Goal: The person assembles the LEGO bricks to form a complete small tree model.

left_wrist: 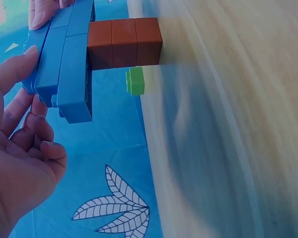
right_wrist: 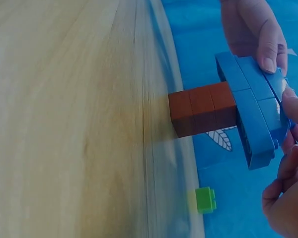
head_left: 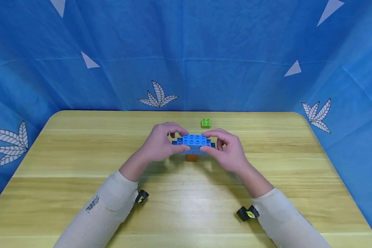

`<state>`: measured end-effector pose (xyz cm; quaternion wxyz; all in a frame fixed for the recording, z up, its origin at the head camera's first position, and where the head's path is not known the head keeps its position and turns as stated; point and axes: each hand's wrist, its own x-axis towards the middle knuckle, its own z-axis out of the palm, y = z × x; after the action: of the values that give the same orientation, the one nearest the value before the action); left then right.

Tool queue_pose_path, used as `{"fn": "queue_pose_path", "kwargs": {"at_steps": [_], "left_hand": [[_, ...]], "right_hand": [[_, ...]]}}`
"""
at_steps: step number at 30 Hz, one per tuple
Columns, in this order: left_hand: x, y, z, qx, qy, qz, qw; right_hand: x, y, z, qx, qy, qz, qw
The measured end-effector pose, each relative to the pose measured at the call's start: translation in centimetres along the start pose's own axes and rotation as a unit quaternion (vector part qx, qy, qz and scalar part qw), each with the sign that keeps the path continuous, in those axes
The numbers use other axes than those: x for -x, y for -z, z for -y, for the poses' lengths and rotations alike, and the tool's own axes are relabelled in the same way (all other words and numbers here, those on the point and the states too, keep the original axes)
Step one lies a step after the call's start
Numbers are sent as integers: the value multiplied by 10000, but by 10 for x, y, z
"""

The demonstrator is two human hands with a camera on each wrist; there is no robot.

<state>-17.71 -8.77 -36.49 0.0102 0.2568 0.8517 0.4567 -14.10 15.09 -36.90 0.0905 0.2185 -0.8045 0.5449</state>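
Note:
A stepped build of toy building bricks stands upright on the table. Its stem is a column of three brown bricks (left_wrist: 124, 43), with wider blue bricks (right_wrist: 251, 114) layered across the top. The uppermost blue brick (head_left: 194, 139) shows two rows of studs; a thin dark line runs between it and the layer below in both wrist views. My left hand (head_left: 162, 143) pinches this brick's left end between thumb and fingers. At its right end, my right hand (head_left: 227, 150) pinches it the same way. The lower blue layers stick out past both sides of the top brick.
Behind the build, a small green brick (head_left: 206, 123) sits near the back edge of the wooden table (head_left: 80, 151). A blue patterned cloth (head_left: 235, 51) hangs beyond that edge. Black wrist devices (head_left: 247, 213) jut inward from both sleeves.

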Motion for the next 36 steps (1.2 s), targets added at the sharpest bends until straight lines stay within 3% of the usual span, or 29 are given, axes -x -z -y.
{"fn": "queue_pose_path", "kwargs": {"at_steps": [7, 16, 29, 36], "left_hand": [[-1, 0, -1, -61, -17, -104, 9999], [2, -5, 2, -58, 175, -217, 9996], [9, -12, 11, -198, 688, -112, 9974], [10, -12, 13, -92, 705, -79, 9974]], "right_hand": [[-2, -5, -26, 177, 157, -87, 9997], [-3, -3, 8, 199, -79, -131, 9997], [-5, 1, 4, 120, -314, 95, 9994], [-7, 7, -41, -573, -88, 83, 9983]]}}
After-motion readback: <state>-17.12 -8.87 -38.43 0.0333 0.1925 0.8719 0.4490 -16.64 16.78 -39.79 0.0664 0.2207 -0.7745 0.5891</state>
